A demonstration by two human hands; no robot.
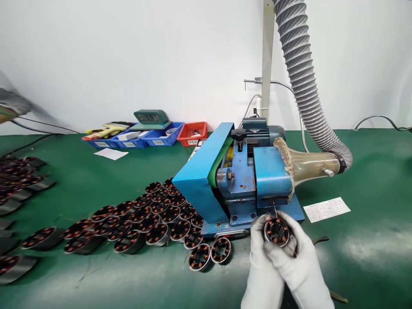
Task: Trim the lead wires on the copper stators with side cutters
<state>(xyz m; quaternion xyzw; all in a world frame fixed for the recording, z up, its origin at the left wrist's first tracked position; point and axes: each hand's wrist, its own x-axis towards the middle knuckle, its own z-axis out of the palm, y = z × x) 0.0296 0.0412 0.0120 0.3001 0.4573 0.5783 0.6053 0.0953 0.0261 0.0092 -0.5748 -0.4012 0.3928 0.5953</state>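
Both my hands wear white gloves and meet around one motor stator (277, 232), a ring with copper windings and a dark core. My left hand (260, 249) grips its left side, fingers curled against it. Across its front and right side my right hand (298, 246) is closed, the thumb pressing near the lower rim. A thin copper wire end sticks up from the stator toward the blue machine (273, 171) just behind it. Whether wire and machine touch, I cannot tell. Smudges darken the glove fingertips.
Several more stators (157, 214) stand in rows left of the machine, others at the far left. A grey hose (299, 64) joins the machine's funnel (312, 165). Blue bins (161, 137), a red bin (193, 134) and a digital clock (151, 116) line the wall. A paper slip (326, 210) lies right.
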